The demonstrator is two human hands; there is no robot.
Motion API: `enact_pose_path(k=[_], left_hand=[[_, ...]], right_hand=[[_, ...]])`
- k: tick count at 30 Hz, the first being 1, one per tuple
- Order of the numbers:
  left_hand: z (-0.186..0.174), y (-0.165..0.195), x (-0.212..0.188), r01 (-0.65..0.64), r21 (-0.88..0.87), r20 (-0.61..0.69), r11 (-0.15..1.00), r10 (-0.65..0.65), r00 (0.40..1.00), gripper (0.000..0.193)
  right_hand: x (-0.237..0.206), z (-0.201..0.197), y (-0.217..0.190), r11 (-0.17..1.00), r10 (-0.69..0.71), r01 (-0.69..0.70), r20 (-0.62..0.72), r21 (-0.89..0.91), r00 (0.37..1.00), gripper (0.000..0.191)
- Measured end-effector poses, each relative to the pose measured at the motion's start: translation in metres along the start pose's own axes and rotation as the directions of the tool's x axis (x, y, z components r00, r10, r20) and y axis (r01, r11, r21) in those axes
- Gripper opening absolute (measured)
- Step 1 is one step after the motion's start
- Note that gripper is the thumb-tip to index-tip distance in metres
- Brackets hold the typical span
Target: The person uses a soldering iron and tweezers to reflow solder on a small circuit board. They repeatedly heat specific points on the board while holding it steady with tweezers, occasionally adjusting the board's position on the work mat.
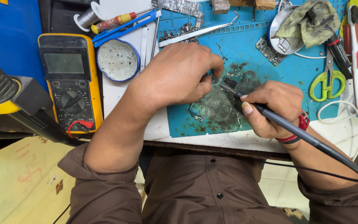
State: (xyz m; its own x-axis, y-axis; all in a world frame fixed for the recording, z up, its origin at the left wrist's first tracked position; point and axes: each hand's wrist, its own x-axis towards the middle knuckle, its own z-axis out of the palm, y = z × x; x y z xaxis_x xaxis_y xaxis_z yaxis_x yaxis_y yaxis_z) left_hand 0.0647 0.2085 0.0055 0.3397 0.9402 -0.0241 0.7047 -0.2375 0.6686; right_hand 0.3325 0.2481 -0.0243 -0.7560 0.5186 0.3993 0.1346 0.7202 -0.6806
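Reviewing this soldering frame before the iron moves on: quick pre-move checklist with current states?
1. Small green circuit board pinned: ok, left hand presses its fingertips on it.
2. Black pen-shaped soldering iron gripped: ok, right hand holds it like a pencil.
3. Tip on the board: ok, though the exact joint is too small to tell.
4. Left fingertips clear of tip: not ok, they sit very close.
5. Iron's black cable free: ok, it trails across the lap unsnagged.
6. Stained blue work mat under the board: ok.
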Motion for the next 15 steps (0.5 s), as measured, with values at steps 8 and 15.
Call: enact_pose_path(k=[8,15], left_hand=[[-0.0001,-0.0005,0.0003,0.007,-0.002,0.007,1.0,-0.007,1.0,0.018],[0.0001,-0.0001,0.0011,0.009,0.0,0.014,1.0,-0.009,1.0,0.017]], right_hand=[[-0.0001,0.0003,0.0002,1.0,0.0,0.0,-0.006,0.004,1.0,0.007],[0.0001,-0.0004,-0.0013,1.0,0.014,-0.014,-0.003,0.003,1.0,0.007]])
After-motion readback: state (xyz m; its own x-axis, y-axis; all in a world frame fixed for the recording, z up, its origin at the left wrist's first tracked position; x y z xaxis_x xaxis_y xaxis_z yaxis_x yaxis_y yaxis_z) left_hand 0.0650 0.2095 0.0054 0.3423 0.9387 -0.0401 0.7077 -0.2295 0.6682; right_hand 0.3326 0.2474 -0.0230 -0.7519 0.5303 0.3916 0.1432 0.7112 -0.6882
